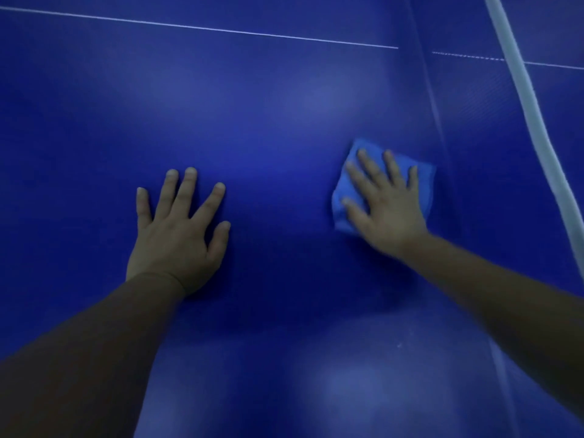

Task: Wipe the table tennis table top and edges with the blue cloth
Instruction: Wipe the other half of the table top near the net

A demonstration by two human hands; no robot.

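Observation:
The blue table tennis table top fills the view. A folded blue cloth lies flat on it at the right. My right hand presses down on the cloth with straight, spread fingers, covering most of it. My left hand rests flat on the bare table surface to the left, fingers spread, holding nothing.
A thin white centre line crosses the table at the far side. The net's white top band runs down the right side, with the net mesh below it and the other table half beyond it.

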